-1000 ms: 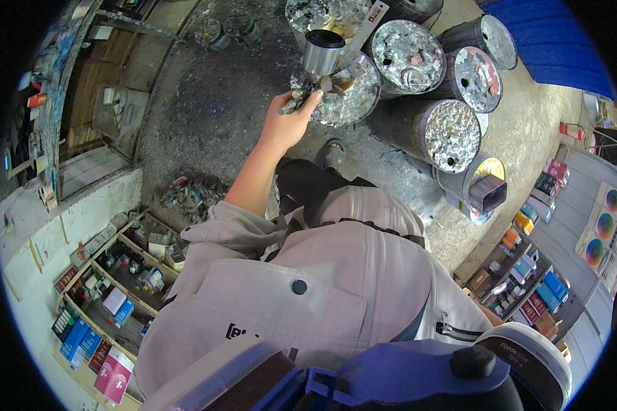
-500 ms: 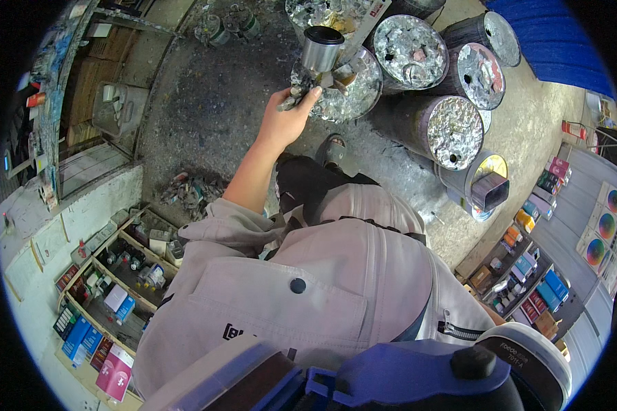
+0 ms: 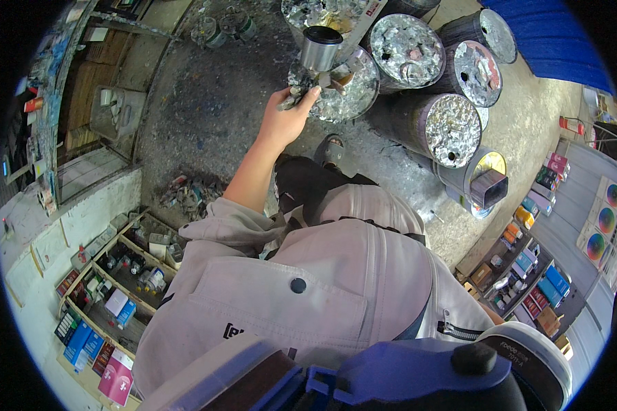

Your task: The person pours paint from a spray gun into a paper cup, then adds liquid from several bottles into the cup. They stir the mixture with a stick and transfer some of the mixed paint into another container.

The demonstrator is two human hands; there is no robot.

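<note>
My left hand [image 3: 285, 122] is stretched forward and closed around a spray gun [image 3: 324, 80], its thumb along the side. A silver metal cup [image 3: 320, 55] with a black lid stands upright on top of the gun. Behind them is the paint-crusted top of a drum [image 3: 360, 96], and I cannot tell whether the gun touches it. My right hand is out of the picture; only a strip of bare right arm [image 3: 492, 316] shows beyond the jacket.
Several paint-caked drums [image 3: 406, 51] cluster ahead and to the right. A square-necked tin [image 3: 489, 188] lies near them. Rags or scraps [image 3: 192, 195] are heaped on the floor at left. Divided wooden shelves [image 3: 134, 250] hold bottles and boxes, and more stocked shelves [image 3: 514, 274] stand at right.
The view has shifted slightly. My left hand keeps its grip on the spray gun, in nearly the same place, with the cup still upright.
</note>
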